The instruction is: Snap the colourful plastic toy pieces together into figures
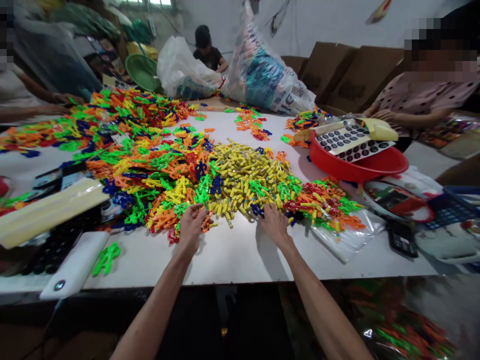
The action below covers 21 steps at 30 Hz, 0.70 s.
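Grip, left hand [192, 227]: fingers curled in at the near edge of the heap; whether a piece is grasped cannot be told. Grip, right hand [275, 223]: fingers point down at a dark blue figure [257, 210]; the back of the hand hides the fingertips, so a hold cannot be confirmed.

The yellow sticks [243, 175] form a dense heap at the centre of the white table [232, 255], on the far side of both hands. Multicoloured plastic figures [165, 160] adjoin this heap on the left, overlap its edges and extend to the far left. Several figures lie on top of the sticks and partly cover them. A smaller mixed cluster [330, 202] borders the heap on the right.

Near left, a single green figure [106, 258] lies beside a white device [75, 265]; a pale yellow strip [52, 212] lies beyond. To the right are a clear plastic bag [348, 245], a black keypad device [402, 239] and a red basin [352, 172] bearing a sticker sheet [347, 140]. Stuffed plastic bags [266, 75] block part of the far side. Co-workers sit at the left, far and right sides.
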Tool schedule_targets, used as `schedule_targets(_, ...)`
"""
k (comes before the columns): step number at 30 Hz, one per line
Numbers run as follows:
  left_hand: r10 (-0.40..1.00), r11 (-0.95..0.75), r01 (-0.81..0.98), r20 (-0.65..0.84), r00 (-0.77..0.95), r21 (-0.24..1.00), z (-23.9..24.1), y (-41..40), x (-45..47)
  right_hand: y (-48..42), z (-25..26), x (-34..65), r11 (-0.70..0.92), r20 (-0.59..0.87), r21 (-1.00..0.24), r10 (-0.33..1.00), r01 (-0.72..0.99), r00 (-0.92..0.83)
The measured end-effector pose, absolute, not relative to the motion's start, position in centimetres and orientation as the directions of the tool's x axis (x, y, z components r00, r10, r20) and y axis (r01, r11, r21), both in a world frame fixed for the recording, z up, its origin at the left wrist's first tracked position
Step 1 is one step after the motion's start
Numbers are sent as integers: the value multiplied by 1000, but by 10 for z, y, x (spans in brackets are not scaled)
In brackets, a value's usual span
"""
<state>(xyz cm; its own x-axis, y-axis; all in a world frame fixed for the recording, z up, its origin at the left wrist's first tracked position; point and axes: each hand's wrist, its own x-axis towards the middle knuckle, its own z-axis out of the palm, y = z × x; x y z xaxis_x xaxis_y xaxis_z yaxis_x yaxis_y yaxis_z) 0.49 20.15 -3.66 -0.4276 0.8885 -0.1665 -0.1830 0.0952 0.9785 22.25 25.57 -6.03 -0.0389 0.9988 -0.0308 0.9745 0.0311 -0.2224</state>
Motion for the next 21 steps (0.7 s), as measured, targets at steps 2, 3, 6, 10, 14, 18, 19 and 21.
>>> schedule_targets(2,896,195,-401,-329,-299,895,-36,188,3,260,-57,238,-1,2,-249,1000,968,2)
schedule_targets(3,894,246,-464,-384,-231,851,-37,182,3,263,-52,249,-35,44,-266,998,963,49)
schedule_targets(6,876,323,-572,-467,-121,754,-42,169,6,272,-35,274,-174,274,-332,923,927,271)
schedule_targets(10,854,381,-600,-517,-64,704,-47,164,20,272,-35,248,-82,304,-344,933,935,193)
schedule_targets(14,870,413,-484,-492,-43,771,-46,158,25,259,-62,189,102,-3,-311,994,945,-109)
schedule_targets(18,891,407,-359,-452,-48,840,-44,152,14,256,-75,175,84,38,-421,996,903,-75)
schedule_targets(19,893,407,-339,-447,-46,848,-44,153,11,256,-74,179,80,23,-497,997,864,-79)
schedule_targets(21,900,405,-306,-434,-31,862,-44,155,9,253,-69,193,33,-79,-716,989,698,-128)
